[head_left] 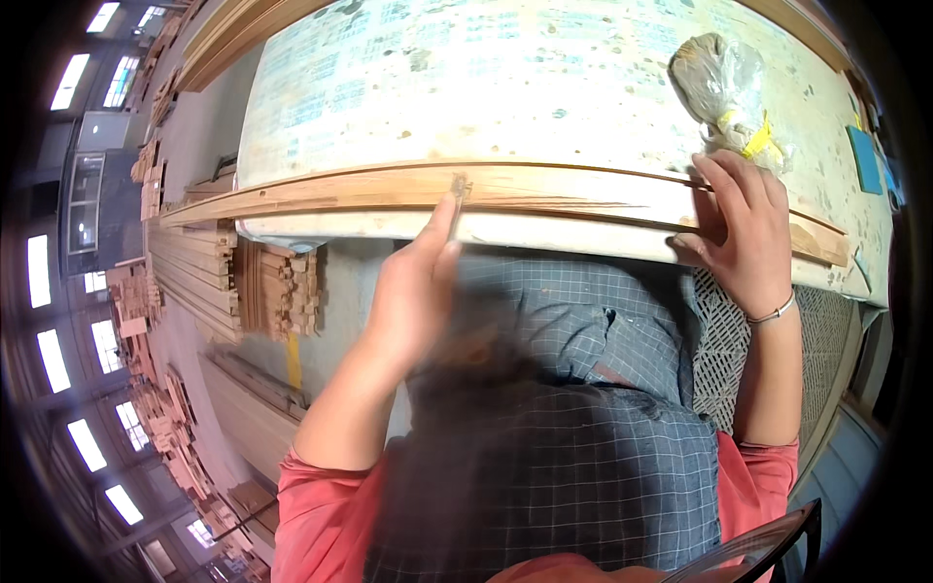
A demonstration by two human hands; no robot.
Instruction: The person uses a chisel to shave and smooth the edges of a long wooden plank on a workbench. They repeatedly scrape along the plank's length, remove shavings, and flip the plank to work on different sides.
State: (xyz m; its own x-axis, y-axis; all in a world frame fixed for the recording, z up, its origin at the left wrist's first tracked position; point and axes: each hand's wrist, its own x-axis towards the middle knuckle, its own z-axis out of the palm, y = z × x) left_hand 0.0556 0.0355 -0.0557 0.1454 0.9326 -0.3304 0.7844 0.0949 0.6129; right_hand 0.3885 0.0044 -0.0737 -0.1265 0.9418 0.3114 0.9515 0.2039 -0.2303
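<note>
A long, pale wooden strip (pixel 340 197) with grooved edges lies lengthwise along the near edge of the table. My left hand (pixel 413 287) is closed around a small putty knife (pixel 457 206), held upright against the strip near its middle. Brownish smears show at the blade's tip, and its handle is mostly hidden in my fingers. Farther right, my right hand (pixel 746 228) straddles the strip. Its fingers press the far edge and its thumb the near edge. Dark grain streaks or cracks run along the wood between my hands.
A clear plastic bag (pixel 734 87) of brown material, with a yellow tie, sits beyond my right hand on the stained table covering (pixel 544 78). A blue block (pixel 862 158) lies at the right edge. Stacked wooden strips (pixel 199 277) stand below left, more timber (pixel 228 44) at the far left.
</note>
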